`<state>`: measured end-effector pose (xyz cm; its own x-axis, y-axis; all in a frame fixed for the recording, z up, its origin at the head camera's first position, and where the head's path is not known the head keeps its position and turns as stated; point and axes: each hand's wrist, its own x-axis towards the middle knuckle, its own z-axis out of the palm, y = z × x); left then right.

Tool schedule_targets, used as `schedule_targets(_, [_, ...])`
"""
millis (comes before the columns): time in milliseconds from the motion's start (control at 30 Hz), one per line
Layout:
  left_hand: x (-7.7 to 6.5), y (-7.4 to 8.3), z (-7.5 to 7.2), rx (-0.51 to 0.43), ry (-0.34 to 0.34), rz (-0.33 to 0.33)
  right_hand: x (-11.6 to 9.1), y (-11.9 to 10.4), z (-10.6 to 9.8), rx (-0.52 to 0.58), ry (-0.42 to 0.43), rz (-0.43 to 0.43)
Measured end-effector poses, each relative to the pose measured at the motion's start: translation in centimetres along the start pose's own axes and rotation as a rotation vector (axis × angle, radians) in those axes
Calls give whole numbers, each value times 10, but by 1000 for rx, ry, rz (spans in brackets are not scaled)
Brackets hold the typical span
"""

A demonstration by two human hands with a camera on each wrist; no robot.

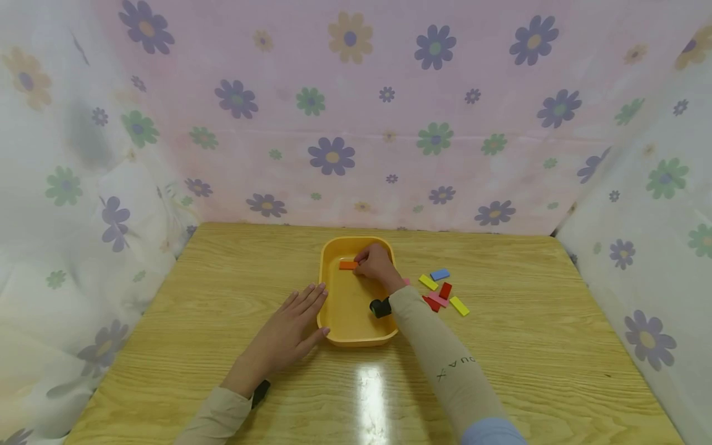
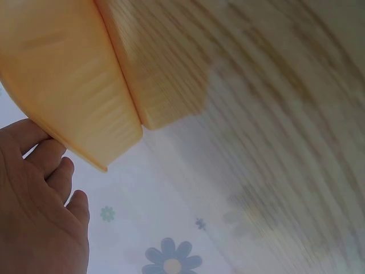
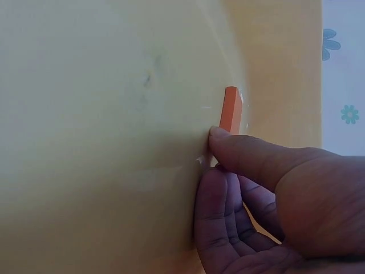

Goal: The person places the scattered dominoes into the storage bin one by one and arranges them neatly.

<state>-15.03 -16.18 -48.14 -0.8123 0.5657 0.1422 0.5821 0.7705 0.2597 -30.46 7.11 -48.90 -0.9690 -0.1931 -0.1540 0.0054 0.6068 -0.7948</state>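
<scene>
A yellow-orange plastic tray (image 1: 356, 341) with raised walls sits on the wooden table. Inside it, toward the far end, my right hand (image 1: 378, 267) pinches an orange domino-like block (image 1: 348, 265) between thumb and fingers. The right wrist view shows this orange block (image 3: 230, 109) close over the tray floor, its lower end covered by the thumb. My left hand (image 1: 292, 324) lies against the tray's left side with fingers extended. In the left wrist view, the fingertips of the left hand (image 2: 40, 188) touch the tray's rim (image 2: 80, 155).
Right of the tray lie several loose blocks: a blue block (image 1: 440, 274), a yellow block (image 1: 459, 306), a red block (image 1: 445, 290), a pink block (image 1: 437, 299) and others, some overlapping. Flower-patterned cloth (image 1: 356, 123) hangs behind and at both sides of the table (image 1: 534, 346).
</scene>
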Motion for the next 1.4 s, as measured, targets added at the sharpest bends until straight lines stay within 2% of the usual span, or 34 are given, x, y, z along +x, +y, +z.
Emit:
schedule_targets(233, [0, 1, 0, -9, 18, 6, 1, 1, 1, 5, 3, 26])
schedule_targets(500, [0, 1, 1, -1, 42, 23, -3, -3, 2, -7, 11, -4])
schedule_targets(967, [1, 0, 1, 11, 46, 31, -4, -4, 0, -36, -8, 10])
schedule_targets(1100, [1, 0, 1, 14, 43, 30, -3, -4, -1, -73, -8, -9])
schedule_targets(1267, [1, 0, 1, 10, 40, 25, -3, -7, -8, -135, -46, -33])
schedule_targets(1400, [0, 0, 0, -5, 45, 24, -9, -19, -25, -160, -98, -66])
